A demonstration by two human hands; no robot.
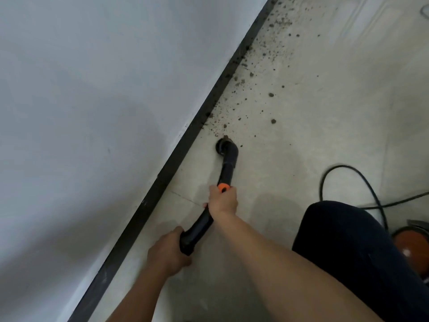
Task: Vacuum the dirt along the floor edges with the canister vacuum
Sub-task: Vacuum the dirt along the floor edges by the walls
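A pale wall (92,112) fills the left, meeting the light floor (313,135) along a dark baseboard (176,159) running diagonally. Open floor lies right of the nozzle. Dirt (255,63) is strewn along that edge, thickest far up. A black cable (362,177) loops at right beside the orange canister vacuum (411,242). The right hand (222,201) grips the black wand (226,173) by its orange collar; the left hand (167,252) clasps the wand's rear end. The nozzle (222,146) rests on the floor just beside the baseboard.

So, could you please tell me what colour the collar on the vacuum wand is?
Orange collar, on the black wand; head view.
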